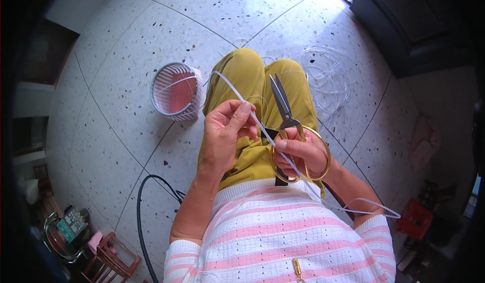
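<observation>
My left hand point(222, 126) is closed, pinching a thin white plastic strip point(227, 81) between thumb and finger above my lap. One end of the strip curves up over my left knee. From the pinch it slants down to my right hand point(308, 151), which is closed on a pair of scissors point(284, 103) with dark blades and gold loop handles. The blades point away from me and stand slightly apart. The strip passes across the right hand by the thumb; whether the fingers also grip it I cannot tell. Its tail loops out past my right forearm.
A woven pink-and-white basket point(196, 112) with a dark rim stands on the speckled floor left of my knees, a strip across its mouth. Loose strips point(328, 83) lie tangled on the right. A black cable point(139, 217) curves at lower left, near a wooden chair point(118, 255).
</observation>
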The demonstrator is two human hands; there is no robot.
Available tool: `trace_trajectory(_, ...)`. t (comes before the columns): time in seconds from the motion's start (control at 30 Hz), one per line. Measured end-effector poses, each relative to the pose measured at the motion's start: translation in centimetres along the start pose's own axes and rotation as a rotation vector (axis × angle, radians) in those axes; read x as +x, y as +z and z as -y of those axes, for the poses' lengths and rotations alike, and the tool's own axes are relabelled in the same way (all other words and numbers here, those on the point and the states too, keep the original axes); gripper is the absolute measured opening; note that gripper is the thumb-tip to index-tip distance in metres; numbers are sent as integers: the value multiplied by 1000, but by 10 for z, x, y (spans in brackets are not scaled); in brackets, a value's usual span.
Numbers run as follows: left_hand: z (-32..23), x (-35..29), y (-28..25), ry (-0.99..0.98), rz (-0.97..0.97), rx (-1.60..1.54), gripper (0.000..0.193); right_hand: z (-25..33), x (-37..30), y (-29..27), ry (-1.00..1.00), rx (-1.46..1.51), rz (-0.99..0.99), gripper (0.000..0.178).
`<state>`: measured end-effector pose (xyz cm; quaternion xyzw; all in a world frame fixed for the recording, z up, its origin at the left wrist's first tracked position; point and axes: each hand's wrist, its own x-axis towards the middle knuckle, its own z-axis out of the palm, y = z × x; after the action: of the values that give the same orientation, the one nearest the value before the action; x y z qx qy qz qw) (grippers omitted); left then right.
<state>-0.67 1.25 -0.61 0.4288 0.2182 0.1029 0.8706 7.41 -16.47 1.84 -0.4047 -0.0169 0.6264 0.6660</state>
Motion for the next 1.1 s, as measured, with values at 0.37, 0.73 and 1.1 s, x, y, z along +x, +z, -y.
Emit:
trace_trajectory(0.37, -21, 7, -16, 216, -147, 13, 15, 1, -14, 5, -125, -412, -89, 30)
trace_trajectory(0.73, -86, 46, -43, 445, -346, -138, 15, 9, -26, -1, 5, -291, -3, 23)
trace_trajectory(1.1, -136, 57, -78, 595, -400, -214, 14, 8, -36, -12, 0, -345, 51, 27)
